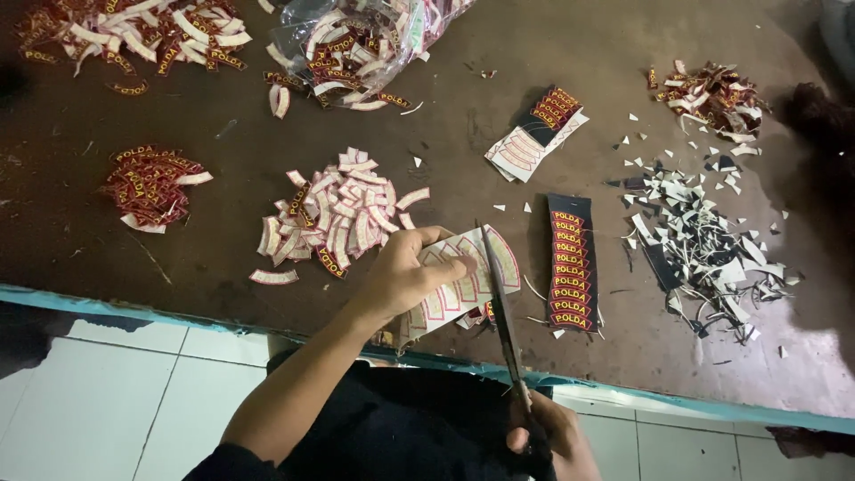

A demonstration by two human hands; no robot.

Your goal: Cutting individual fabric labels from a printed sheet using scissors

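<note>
Two hands at work, left hand (405, 276) gripping patch sheet (463, 281), right hand (548, 436) closed around scissors (503, 312) handles

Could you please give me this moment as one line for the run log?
left hand: holds white-backed sheet of curved patches | right hand: grips dark scissors, blades at sheet | dark brown table: pile of cut patches
</note>
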